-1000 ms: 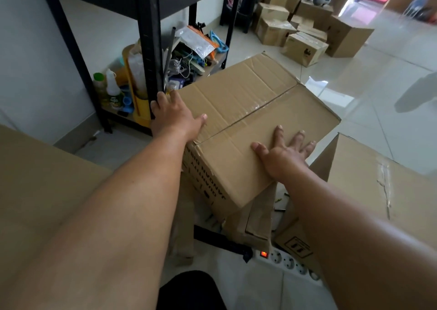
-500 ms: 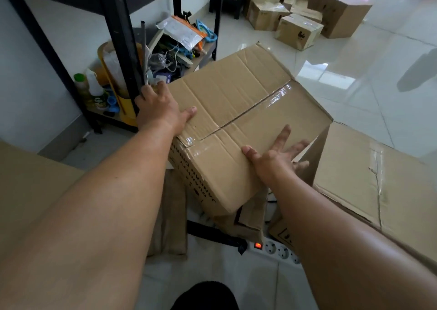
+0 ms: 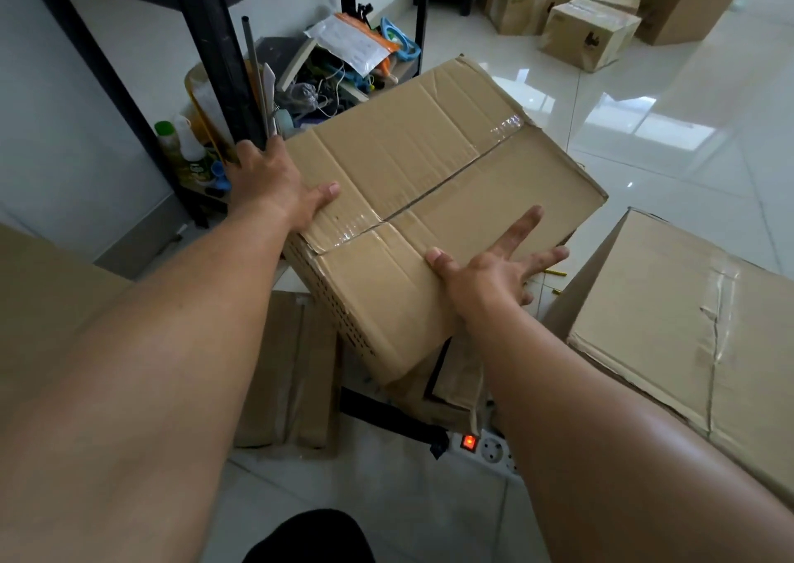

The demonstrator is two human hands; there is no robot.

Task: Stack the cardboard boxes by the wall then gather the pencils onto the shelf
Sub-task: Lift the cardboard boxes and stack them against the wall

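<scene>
- The black metal shelf rack (image 3: 202, 46) stands against the white wall (image 3: 43, 111) at the left edge of the tiled floor (image 3: 644, 175). Its bottom shelf is cluttered.
- The left hand (image 3: 275, 184) grips the box's left corner, thumb flat on top. The fingers wrap over the side, with their tips hidden.
- The taped brown cardboard box (image 3: 429, 175) is tilted above the floor just beside the rack. Its near corner is low over loose cardboard (image 3: 292, 369); whether it rests there I cannot tell.
- It will probably be stiff along its edges, soft on the dented flaps and slick on the glossy tape. Its weight cannot be read. The safest hold looks like opposite side walls, low down.
- The right hand (image 3: 485, 274) has its fingers (image 3: 522, 225) spread wide and straight at the right edge, holding nothing.
- Thin yellow pencils (image 3: 554, 272) lie on the floor just beyond it, beside a large plain brown carton (image 3: 687, 326).
</scene>
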